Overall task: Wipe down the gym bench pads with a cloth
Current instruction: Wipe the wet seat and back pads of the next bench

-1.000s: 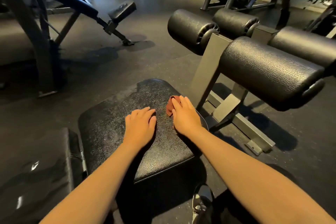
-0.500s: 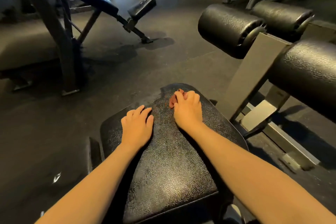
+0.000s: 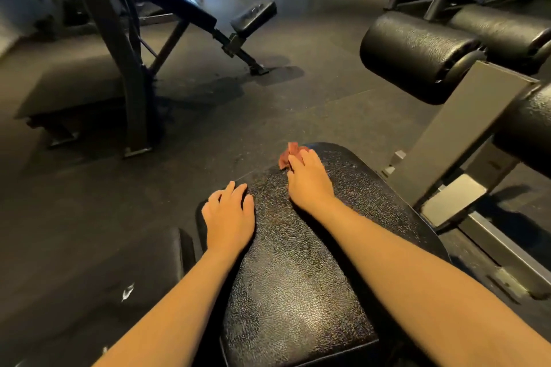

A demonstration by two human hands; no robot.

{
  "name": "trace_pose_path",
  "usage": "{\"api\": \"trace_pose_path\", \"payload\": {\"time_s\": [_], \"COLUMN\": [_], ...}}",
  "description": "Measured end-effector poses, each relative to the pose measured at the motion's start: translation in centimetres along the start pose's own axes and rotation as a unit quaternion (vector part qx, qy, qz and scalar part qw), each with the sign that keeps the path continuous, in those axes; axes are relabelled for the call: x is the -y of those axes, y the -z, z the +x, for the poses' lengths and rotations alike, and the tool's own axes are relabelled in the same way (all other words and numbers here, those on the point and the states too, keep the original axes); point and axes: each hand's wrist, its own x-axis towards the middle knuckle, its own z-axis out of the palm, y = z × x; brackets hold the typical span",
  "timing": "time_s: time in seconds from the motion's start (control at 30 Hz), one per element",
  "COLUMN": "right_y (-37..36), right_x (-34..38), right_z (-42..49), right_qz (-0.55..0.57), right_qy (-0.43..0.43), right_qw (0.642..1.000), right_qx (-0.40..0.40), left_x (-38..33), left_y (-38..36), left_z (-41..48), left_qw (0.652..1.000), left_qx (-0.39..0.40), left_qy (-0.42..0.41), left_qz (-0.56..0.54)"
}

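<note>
While left hand (image 3: 228,217) lies open on bench pad (image 3: 298,277), right hand (image 3: 310,185) presses cloth (image 3: 287,155) flat-fingered.

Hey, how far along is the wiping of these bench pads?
Mid-job. Nothing is plainly finished. The right hand presses the red cloth at the far edge of the seat pad, while the left hand rests flat on it. The roller pads alongside have no cloth on them yet.
</note>
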Motion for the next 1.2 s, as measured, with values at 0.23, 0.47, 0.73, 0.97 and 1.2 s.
{"api": "trace_pose_path", "payload": {"time_s": [0.23, 0.47, 0.73, 0.97, 1.2], "right_y": [-1.5, 0.5, -1.6, -0.7, -2.6], "right_x": [4.3, 0.7, 4.1, 1.6, 5.9], "right_z": [-1.3, 1.1, 1.3, 3.3, 0.8], "right_qz": [0.054, -0.047, 0.086, 0.025, 0.129], "right_qy": [0.187, -0.033, 0.118, -0.009, 0.145], "right_qw": [0.978, 0.998, 0.983, 1.000, 0.976], "right_qx": [0.075, 0.025, 0.110, 0.017, 0.101], "left_x": [0.3, 0.4, 0.0, 0.2, 1.1], "left_y": [0.3, 0.3, 0.5, 0.3, 0.5], "left_z": [-0.1, 0.1, 0.2, 0.3, 1.0], "left_qw": [0.999, 1.000, 0.999, 0.997, 0.971], "left_qx": [-0.012, 0.013, 0.006, -0.002, -0.071], "left_qy": [-0.012, -0.001, -0.002, 0.002, -0.009], "left_qz": [-0.027, -0.021, -0.038, -0.082, -0.230]}}
